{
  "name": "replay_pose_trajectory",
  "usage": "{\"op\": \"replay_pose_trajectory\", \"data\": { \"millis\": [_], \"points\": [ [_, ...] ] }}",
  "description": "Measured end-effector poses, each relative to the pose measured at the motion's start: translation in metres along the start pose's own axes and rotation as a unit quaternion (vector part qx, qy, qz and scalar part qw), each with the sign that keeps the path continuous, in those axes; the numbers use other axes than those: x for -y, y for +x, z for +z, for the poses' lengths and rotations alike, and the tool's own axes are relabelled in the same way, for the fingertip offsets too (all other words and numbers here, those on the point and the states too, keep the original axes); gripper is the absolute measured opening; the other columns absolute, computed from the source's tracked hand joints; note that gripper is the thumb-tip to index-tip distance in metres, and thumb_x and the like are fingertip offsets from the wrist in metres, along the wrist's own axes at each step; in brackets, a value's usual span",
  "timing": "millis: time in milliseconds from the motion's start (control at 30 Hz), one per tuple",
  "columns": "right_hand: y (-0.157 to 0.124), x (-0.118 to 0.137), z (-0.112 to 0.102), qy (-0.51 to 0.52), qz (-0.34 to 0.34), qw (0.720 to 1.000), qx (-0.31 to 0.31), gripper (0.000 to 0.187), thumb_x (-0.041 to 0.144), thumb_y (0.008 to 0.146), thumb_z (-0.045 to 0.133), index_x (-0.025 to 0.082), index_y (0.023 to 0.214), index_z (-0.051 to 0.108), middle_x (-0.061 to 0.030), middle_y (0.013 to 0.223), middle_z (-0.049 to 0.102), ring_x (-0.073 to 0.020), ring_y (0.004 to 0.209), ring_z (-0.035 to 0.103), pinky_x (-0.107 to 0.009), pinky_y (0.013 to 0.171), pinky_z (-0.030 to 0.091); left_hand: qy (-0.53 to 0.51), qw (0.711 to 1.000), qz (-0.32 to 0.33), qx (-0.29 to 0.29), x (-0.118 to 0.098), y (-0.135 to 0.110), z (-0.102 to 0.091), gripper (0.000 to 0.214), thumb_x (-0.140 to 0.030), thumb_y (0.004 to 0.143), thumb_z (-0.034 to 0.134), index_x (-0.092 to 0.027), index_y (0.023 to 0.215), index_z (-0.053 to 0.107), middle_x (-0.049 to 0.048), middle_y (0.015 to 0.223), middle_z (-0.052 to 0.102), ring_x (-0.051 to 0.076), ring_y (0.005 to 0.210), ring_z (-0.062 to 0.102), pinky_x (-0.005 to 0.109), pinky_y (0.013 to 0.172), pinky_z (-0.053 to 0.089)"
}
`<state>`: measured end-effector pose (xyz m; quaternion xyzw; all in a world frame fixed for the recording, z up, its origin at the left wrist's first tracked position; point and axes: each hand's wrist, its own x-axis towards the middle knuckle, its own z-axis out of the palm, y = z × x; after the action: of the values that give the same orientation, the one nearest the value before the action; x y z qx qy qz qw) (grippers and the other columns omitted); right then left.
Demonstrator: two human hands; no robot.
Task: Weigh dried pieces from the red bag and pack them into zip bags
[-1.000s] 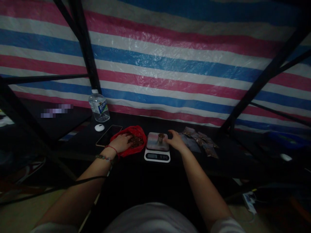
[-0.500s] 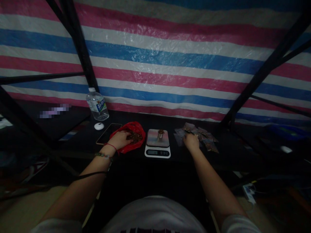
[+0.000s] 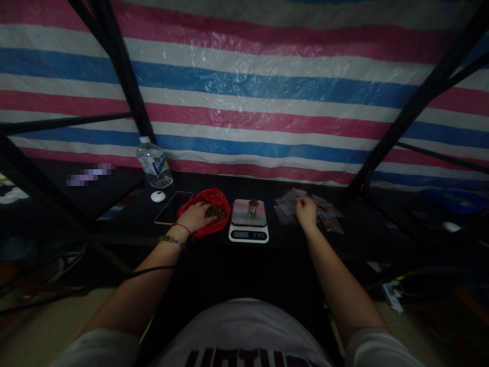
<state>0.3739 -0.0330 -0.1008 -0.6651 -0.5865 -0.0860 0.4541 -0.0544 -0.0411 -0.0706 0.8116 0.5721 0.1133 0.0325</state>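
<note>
My left hand (image 3: 194, 217) lies over the near-left rim of a red plastic bag (image 3: 223, 200), its thumb and fingers apart on small brown pieces (image 3: 216, 212). To the right of the bag stands a white kitchen scale (image 3: 233, 236) with a lit display. A small metal cup (image 3: 252, 208), heaped with brown pieces, sits on its plate. My right hand (image 3: 306, 211) is closed, fingers curled, among small clear zip bags; what it pinches, if anything, is hidden. Flat clear bags (image 3: 284, 208) lie to its left, and several filled bags (image 3: 330, 223) to its right.
A phone (image 3: 171, 208) lies partly beside the red bag. Behind it are a white rounded object (image 3: 158, 196) and a clear plastic bottle (image 3: 155, 165). Black metal posts (image 3: 130, 76) flank the black table, with a striped plastic sheet (image 3: 248, 97) behind. A power strip (image 3: 392, 295) lies low right.
My right hand has shifted slightly right and back over the small bags, its fingers now curled. My left hand has stayed at the red bag. The view has tilted a little.
</note>
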Motion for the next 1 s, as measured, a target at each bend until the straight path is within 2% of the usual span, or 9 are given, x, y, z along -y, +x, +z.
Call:
{"op": "replay_pose_trajectory", "data": {
  "millis": [133, 233, 467, 533, 633, 767, 867, 1000],
  "points": [
    [-0.003, 0.003, 0.0, 0.074, 0.019, 0.997, -0.032, 0.029, 0.033, 0.085, 0.037, 0.016, 0.084, 0.06, -0.0121, 0.084, 0.064, -0.024, 0.082, 0.056, -0.037, 0.079, 0.043, 0.022, 1.0, 0.007, -0.014, -0.004, 0.005, 0.009, 0.041, -0.039, 0.081, 0.053, -0.019, 0.116, 0.062, 0.0125, 0.116, 0.059, 0.028, 0.102, 0.057, 0.037, 0.092, 0.043],
    [-0.013, 0.013, 0.005, 0.097, 0.017, 0.995, -0.026, 0.028, 0.033, 0.088, 0.033, 0.017, 0.088, 0.056, -0.0111, 0.086, 0.062, -0.0234, 0.082, 0.056, -0.035, 0.078, 0.043, 0.03, 0.999, 0.015, -0.013, -0.005, 0.01, 0.01, 0.035, -0.031, 0.081, 0.053, -0.017, 0.112, 0.063, 0.013, 0.114, 0.058, 0.026, 0.104, 0.056, 0.035, 0.093, 0.042],
    [-0.029, 0.033, 0.009, 0.077, -0.052, 0.993, 0.067, 0.027, 0.029, 0.09, 0.031, 0.018, 0.094, 0.055, -0.0107, 0.087, 0.062, -0.0231, 0.082, 0.057, -0.032, 0.074, 0.04, 0.059, 0.998, 0.008, 0.028, -0.002, 0.025, 0.001, 0.032, -0.039, 0.085, 0.047, -0.017, 0.102, 0.065, 0.0133, 0.106, 0.06, 0.023, 0.089, 0.061, 0.033, 0.085, 0.045],
    [-0.029, 0.034, 0.006, 0.071, -0.047, 0.994, 0.074, 0.028, 0.028, 0.09, 0.031, 0.017, 0.095, 0.056, -0.0108, 0.087, 0.063, -0.0231, 0.081, 0.057, -0.032, 0.073, 0.04, 0.055, 0.998, 0.006, 0.027, -0.001, 0.028, -0.004, 0.035, -0.044, 0.086, 0.045, -0.018, 0.097, 0.065, 0.0124, 0.098, 0.064, 0.024, 0.086, 0.062, 0.031, 0.08, 0.045],
    [-0.027, 0.034, 0.004, 0.065, -0.031, 0.994, 0.081, 0.029, 0.029, 0.09, 0.031, 0.017, 0.097, 0.056, -0.0107, 0.086, 0.063, -0.0229, 0.079, 0.058, -0.03, 0.071, 0.039, 0.048, 0.998, -0.035, 0.013, -0.003, 0.029, -0.013, 0.044, -0.051, 0.087, 0.038, -0.017, 0.093, 0.064, 0.0122, 0.087, 0.068, 0.024, 0.079, 0.064, 0.03, 0.073, 0.045],
    [-0.026, 0.034, 0.006, 0.06, -0.032, 0.994, 0.083, 0.028, 0.029, 0.091, 0.032, 0.017, 0.097, 0.056, -0.0103, 0.086, 0.064, -0.0224, 0.078, 0.059, -0.029, 0.069, 0.039, 0.05, 0.996, -0.066, 0.019, -0.009, 0.029, -0.024, 0.051, -0.056, 0.085, 0.034, -0.016, 0.088, 0.066, 0.0138, 0.085, 0.07, 0.026, 0.079, 0.065, 0.031, 0.072, 0.045],
    [-0.025, 0.033, 0.009, 0.057, -0.036, 0.994, 0.08, 0.028, 0.03, 0.091, 0.032, 0.017, 0.097, 0.057, -0.0102, 0.085, 0.064, -0.0224, 0.078, 0.059, -0.029, 0.069, 0.039, 0.04, 0.997, -0.067, 0.024, -0.011, 0.033, -0.027, 0.05, -0.053, 0.085, 0.034, -0.016, 0.086, 0.068, 0.014, 0.084, 0.071, 0.027, 0.08, 0.066, 0.031, 0.074, 0.046],
    [-0.024, 0.033, 0.01, 0.06, -0.026, 0.995, 0.08, 0.028, 0.029, 0.091, 0.032, 0.017, 0.098, 0.057, -0.0107, 0.087, 0.065, -0.0228, 0.08, 0.06, -0.03, 0.07, 0.04, 0.017, 0.997, -0.07, 0.042, -0.007, 0.039, -0.029, 0.038, -0.046, 0.08, 0.044, -0.017, 0.081, 0.069, 0.0114, 0.081, 0.071, 0.024, 0.076, 0.066, 0.029, 0.073, 0.046]
  ]
}}
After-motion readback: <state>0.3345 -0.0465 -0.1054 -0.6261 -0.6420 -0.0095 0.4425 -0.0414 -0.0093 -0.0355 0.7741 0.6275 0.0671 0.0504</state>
